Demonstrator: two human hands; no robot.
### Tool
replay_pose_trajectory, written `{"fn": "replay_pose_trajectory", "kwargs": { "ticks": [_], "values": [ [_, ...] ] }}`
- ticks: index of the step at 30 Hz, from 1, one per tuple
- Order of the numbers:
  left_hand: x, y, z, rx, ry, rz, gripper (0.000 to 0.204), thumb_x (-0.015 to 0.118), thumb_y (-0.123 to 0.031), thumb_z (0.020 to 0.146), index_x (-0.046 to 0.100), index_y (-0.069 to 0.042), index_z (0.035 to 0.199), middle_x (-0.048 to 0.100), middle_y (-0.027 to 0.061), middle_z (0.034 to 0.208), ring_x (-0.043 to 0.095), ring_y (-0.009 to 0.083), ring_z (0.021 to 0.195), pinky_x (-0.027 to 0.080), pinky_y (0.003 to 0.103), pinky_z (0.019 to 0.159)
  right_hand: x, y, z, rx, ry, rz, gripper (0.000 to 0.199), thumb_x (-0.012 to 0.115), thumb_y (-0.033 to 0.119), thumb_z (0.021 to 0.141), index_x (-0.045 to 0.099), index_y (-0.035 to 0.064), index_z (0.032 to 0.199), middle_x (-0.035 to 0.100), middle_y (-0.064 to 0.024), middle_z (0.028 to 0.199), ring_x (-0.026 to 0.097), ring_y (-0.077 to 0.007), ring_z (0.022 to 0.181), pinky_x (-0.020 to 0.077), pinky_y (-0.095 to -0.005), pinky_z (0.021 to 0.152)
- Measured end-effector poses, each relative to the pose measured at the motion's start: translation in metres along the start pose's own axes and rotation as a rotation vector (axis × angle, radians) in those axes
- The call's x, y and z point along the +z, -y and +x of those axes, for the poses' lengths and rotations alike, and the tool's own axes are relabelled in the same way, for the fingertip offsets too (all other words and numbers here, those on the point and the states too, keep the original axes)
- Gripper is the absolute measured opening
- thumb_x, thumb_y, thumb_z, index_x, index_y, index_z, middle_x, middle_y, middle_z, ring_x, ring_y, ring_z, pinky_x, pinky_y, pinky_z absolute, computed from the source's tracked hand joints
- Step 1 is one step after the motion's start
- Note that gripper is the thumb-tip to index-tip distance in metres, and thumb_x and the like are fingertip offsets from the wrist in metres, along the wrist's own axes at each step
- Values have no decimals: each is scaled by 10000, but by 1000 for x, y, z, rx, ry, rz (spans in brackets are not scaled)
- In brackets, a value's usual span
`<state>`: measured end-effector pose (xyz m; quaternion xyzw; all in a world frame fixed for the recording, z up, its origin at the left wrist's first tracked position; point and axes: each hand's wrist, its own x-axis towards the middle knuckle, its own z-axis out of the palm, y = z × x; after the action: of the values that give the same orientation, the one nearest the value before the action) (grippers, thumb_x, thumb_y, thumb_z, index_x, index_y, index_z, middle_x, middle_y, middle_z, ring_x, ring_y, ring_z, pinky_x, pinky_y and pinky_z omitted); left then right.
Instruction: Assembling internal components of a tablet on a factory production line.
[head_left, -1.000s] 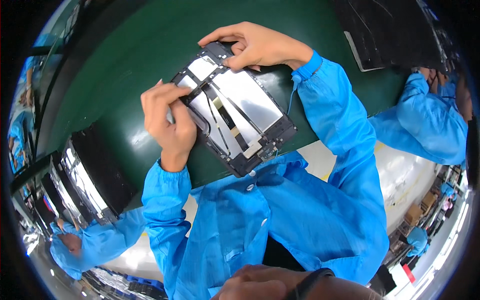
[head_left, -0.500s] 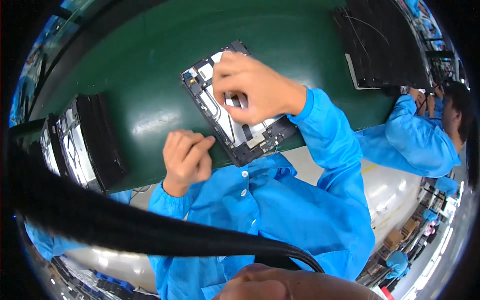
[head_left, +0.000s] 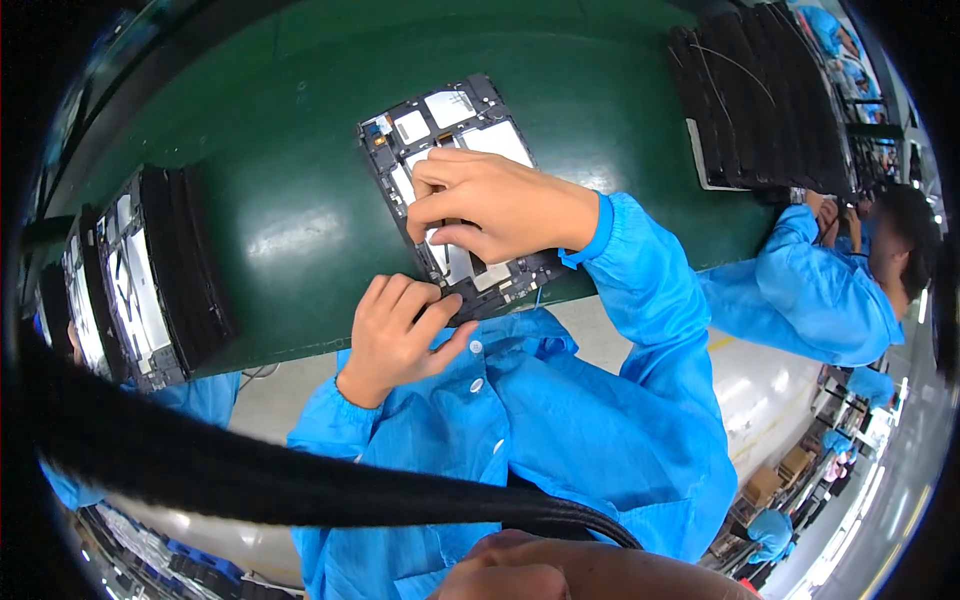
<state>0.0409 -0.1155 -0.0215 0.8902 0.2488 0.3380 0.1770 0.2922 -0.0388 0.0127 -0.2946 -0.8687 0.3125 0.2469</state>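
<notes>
An opened tablet (head_left: 481,143) lies slightly turned on the green bench, its black frame, pale battery panels and small circuit boards exposed. My right hand (head_left: 505,208) is over its middle and left part, fingers bent and pressed toward the thumb. Whatever is between those fingertips is too small or hidden to name. At the tablet's near left corner, my left hand (head_left: 395,335) has its forefinger on the frame and the thumb just below the edge, gripping the corner. Part of the tablet's inside is hidden beneath the right hand.
To the left, several similar opened units (head_left: 140,290) stand in a row with black padding. A thick stack of black panels (head_left: 760,100) is at the far right of the green bench (head_left: 300,130). A co-worker in blue (head_left: 830,280) sits on the right. A dark strap (head_left: 300,480) crosses the lower view.
My right hand has moved left and nearer to me over the tablet, uncovering its far panels. My left hand has shifted right onto the near corner.
</notes>
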Motion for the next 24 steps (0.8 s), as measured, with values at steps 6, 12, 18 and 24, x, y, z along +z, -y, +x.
{"fn": "replay_pose_trajectory", "kwargs": {
  "ticks": [6,12,18,24],
  "values": [
    [-14,11,3,43,49,39,402,998,-219,723,766,-90,1024,661,62,958,633,284,833,463,424,700,7,-2,14,-12,-40,-87,123,823,39,887,730,75,959,626,-71,998,679,-299,986,563,-452,797],
    [-16,15,-2,19,49,79,429,1002,-219,711,784,-85,1054,680,63,972,643,282,847,479,425,714,10,-14,16,-91,-99,-141,141,825,9,859,718,54,939,672,-61,1018,736,-290,947,607,-437,736],
    [-16,11,-6,4,25,112,466,1007,-233,707,806,-80,1098,694,64,989,650,281,856,485,423,724,5,-20,22,-144,-54,-170,151,833,19,854,704,42,928,673,-64,1003,735,-297,922,605,-436,718],
    [-23,18,-6,-19,21,109,414,923,-204,778,827,-73,1158,706,77,1038,662,289,895,509,431,764,7,-20,25,-146,-20,-242,146,805,25,855,692,63,940,634,-55,997,718,-296,965,606,-457,722]
  ]
}}
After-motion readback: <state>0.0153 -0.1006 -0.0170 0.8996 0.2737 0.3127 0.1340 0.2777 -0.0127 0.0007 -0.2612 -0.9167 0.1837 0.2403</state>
